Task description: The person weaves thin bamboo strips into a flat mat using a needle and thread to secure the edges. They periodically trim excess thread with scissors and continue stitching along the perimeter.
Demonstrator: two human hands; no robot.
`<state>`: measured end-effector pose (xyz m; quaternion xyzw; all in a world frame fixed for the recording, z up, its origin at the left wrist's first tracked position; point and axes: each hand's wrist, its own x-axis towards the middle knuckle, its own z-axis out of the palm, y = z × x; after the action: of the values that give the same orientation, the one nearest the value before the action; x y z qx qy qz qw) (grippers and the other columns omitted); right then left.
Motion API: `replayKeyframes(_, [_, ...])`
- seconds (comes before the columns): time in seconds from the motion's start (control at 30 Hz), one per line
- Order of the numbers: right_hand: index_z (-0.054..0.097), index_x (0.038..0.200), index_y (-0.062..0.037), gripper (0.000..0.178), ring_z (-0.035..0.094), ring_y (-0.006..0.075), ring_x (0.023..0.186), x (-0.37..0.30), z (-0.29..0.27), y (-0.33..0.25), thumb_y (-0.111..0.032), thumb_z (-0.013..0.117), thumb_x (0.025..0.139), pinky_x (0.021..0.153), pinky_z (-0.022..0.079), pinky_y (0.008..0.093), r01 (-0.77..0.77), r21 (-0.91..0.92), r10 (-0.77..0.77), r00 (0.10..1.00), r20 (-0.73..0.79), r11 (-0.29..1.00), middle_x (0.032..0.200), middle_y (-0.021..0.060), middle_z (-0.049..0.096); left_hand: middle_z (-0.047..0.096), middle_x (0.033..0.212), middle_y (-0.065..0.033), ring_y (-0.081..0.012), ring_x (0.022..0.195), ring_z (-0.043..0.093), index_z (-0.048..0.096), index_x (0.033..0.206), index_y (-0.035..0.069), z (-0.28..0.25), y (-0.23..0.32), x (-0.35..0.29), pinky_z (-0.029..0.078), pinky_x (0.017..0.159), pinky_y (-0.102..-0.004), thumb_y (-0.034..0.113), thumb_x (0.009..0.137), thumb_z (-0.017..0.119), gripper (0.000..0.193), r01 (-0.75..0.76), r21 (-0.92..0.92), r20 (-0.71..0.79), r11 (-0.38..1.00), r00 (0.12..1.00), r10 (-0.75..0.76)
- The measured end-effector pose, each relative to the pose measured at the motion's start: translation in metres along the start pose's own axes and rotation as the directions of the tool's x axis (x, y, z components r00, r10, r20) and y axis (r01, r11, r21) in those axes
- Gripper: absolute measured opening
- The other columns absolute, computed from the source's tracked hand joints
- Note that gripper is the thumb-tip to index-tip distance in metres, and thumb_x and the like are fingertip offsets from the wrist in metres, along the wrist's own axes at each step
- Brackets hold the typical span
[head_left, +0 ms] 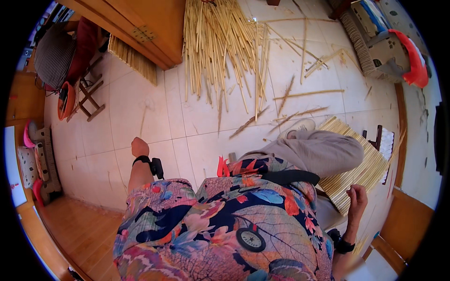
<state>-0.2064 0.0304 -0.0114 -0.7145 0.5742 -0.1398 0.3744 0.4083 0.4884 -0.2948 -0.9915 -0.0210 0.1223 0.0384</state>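
My left hand [140, 147] hangs over the pale tiled floor, away from any object. From above it looks curled into a fist, with no object showing in it. A dark band with a small black box circles that wrist. Over on the right, my right hand [357, 199] is bent up, its fingers curled in and nothing visible between them. It is nearest to a mat of straw-coloured stalks [358, 161], woven side by side, and overlaps its lower right edge. Whether it touches the mat I cannot tell. My right wrist also wears a black band.
A large heap of long dry stalks [220, 47] lies ahead beside a wooden door [140, 23]. Loose stalks [309, 93] and feathery plumes [248, 122] are scattered nearby. A folding wooden stool [88, 99] stands far left; a cushioned seat [379, 51] is at far right.
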Motion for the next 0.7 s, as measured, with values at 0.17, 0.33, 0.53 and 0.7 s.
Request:
replayKeyframes(0.17, [0.058,0.094,0.0027,0.005,0.056,0.0135,0.084,0.003,0.000,-0.008,0.003,0.058,0.090,0.079,0.046,0.0253,0.018,-0.042,-0.018,1.000,-0.010,0.999,0.088,0.0051,0.056,0.064,0.096,-0.0231,-0.0413,0.086,0.066,0.064,0.092,0.001,0.001,0.004,-0.010,0.056,0.072,-0.0483,0.006,0.091,0.049,0.016,-0.183,0.049,-0.033,0.982,0.982,0.185])
replayKeyframes(0.33, [0.057,0.092,0.0026,0.003,0.055,0.0151,0.082,0.004,0.000,-0.003,0.002,0.059,0.089,0.078,0.045,0.0261,0.047,-0.120,-0.051,0.998,-0.027,0.992,0.086,0.0059,0.056,0.061,0.094,-0.0241,-0.0423,0.085,0.064,0.057,0.095,-0.001,-0.019,0.009,-0.062,0.054,0.072,-0.0500,0.006,0.091,0.044,0.015,-0.379,0.051,0.073,0.924,0.924,0.375])
replayKeyframes(0.53, [0.056,0.091,0.0023,0.005,0.055,0.0166,0.081,0.004,0.002,-0.004,0.002,0.059,0.088,0.077,0.045,0.0271,0.127,-0.226,-0.129,0.992,0.006,0.966,0.084,0.0072,0.055,0.061,0.093,-0.0208,-0.0410,0.083,0.063,0.059,0.094,0.003,-0.041,-0.009,-0.111,0.052,0.072,-0.0502,0.009,0.089,0.046,0.015,-0.612,0.001,0.227,0.791,0.771,0.595])
replayKeyframes(0.7, [0.056,0.092,0.0014,0.005,0.055,0.0187,0.080,0.005,0.004,0.002,0.001,0.059,0.088,0.077,0.045,0.0274,0.107,-0.211,-0.104,0.994,0.024,0.972,0.085,0.0076,0.056,0.061,0.092,-0.0164,-0.0383,0.083,0.062,0.060,0.093,0.007,-0.051,0.003,-0.125,0.052,0.072,-0.0476,0.011,0.088,0.052,0.010,-0.695,-0.058,0.276,0.716,0.678,0.681])
